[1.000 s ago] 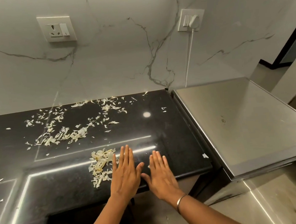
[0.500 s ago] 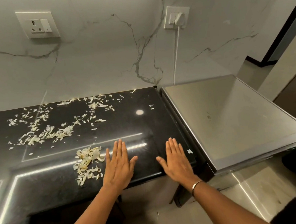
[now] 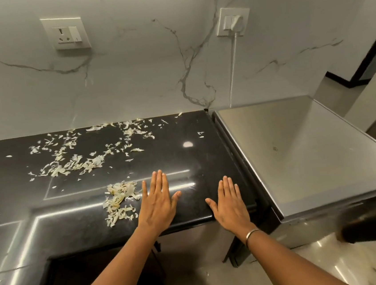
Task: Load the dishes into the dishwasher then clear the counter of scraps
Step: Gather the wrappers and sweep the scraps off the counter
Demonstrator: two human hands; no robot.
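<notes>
Pale vegetable scraps lie on the black stone counter [image 3: 184, 161]. One small heap of scraps [image 3: 119, 200] sits near the front edge, and a wider scatter of scraps [image 3: 80, 160] spreads toward the back wall. My left hand [image 3: 157, 201] lies flat and palm down on the counter, just right of the small heap, holding nothing. My right hand [image 3: 229, 201] lies flat at the counter's front right corner, fingers together, also holding nothing. A metal bangle circles the right wrist. The steel dishwasher [image 3: 299, 153] stands right of the counter, its top bare. No dishes are in view.
A marble wall rises behind the counter with an unused socket [image 3: 65, 33] and a plugged socket [image 3: 232, 21] whose white cord drops behind the dishwasher. A few stray flakes [image 3: 200, 133] lie near the counter's right edge. Pale floor shows below, with a doorway at far right.
My right hand has slid right along the front edge, away from my left hand, which stays beside the small heap. The camera view shifted slightly.
</notes>
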